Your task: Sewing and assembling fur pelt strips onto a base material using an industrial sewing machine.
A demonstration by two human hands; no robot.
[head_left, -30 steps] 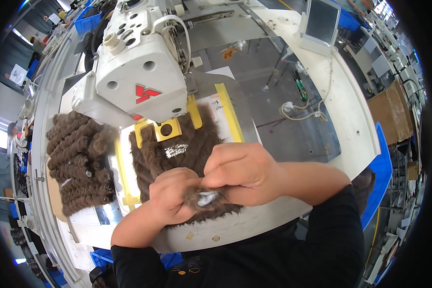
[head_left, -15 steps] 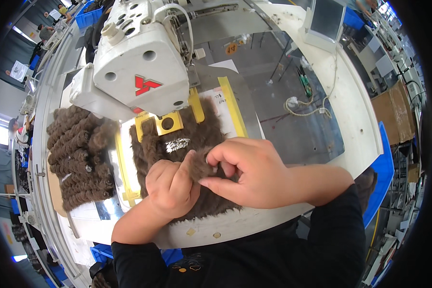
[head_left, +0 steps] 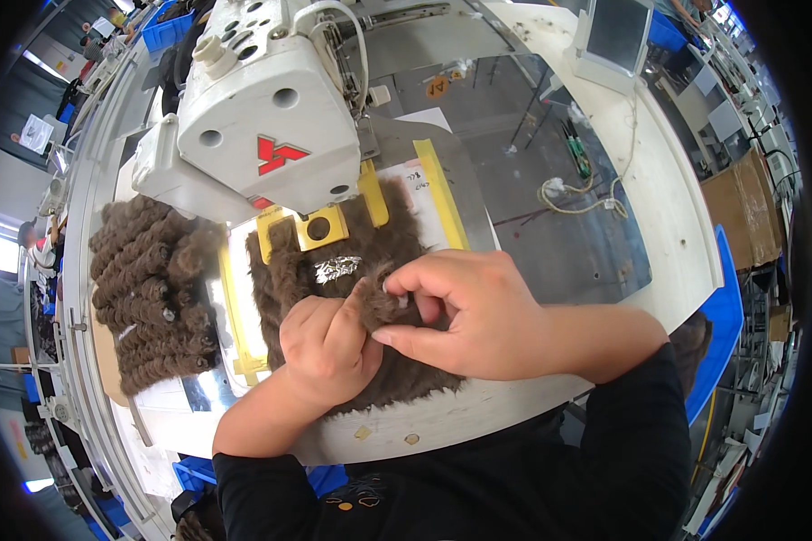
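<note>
Between my two hands is a small tuft-like piece of brown plush fabric (head_left: pixel 383 305). My left hand (head_left: pixel 327 347) is closed on its left side, fingers curled. My right hand (head_left: pixel 469 316) pinches it from the right between thumb and fingers; a small pale spot shows at the fingertips. Beneath both hands lies a larger brown plush panel (head_left: pixel 415 383), partly covered by them. A crinkled silver patch (head_left: pixel 337 269) sits on that panel, just beyond my left hand. Yellow clamp plates (head_left: pixel 320 229) rest over the panel's far part, under the white sewing machine head (head_left: pixel 262 135).
Rolled brown plush pieces (head_left: pixel 153 298) are stacked left of the panel. Yellow tape strips (head_left: pixel 440 194) edge the white sheet beneath. To the right lie green-handled snips (head_left: pixel 576 155) and a pale cord (head_left: pixel 586 200). A small screen (head_left: pixel 615 34) stands at the far right, a blue bin (head_left: pixel 717 316) beside the table.
Both hands stay on the small plush piece, with only slight finger movement. The whole view has shifted a little.
</note>
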